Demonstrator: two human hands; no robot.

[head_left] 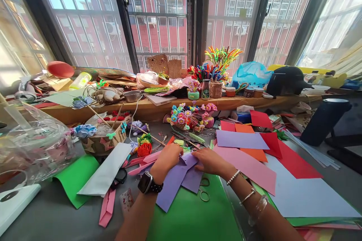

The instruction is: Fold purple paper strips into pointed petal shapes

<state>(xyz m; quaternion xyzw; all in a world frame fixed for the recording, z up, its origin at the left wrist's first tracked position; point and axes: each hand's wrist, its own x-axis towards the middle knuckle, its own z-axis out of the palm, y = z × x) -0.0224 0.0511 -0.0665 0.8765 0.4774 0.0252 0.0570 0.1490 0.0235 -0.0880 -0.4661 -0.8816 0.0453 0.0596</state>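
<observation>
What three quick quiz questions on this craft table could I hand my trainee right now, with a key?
1. True or false: both hands touch the purple paper.
2. Which lies partly under that paper, on the green sheet? A) scissors B) a ruler C) a stapler
3. Fill in: the left hand's wrist wears a black ____.

Key:
1. True: the left hand and the right hand both rest on its upper edge.
2. A: the scissors' handle loops show beside the paper.
3. Watch.
</observation>
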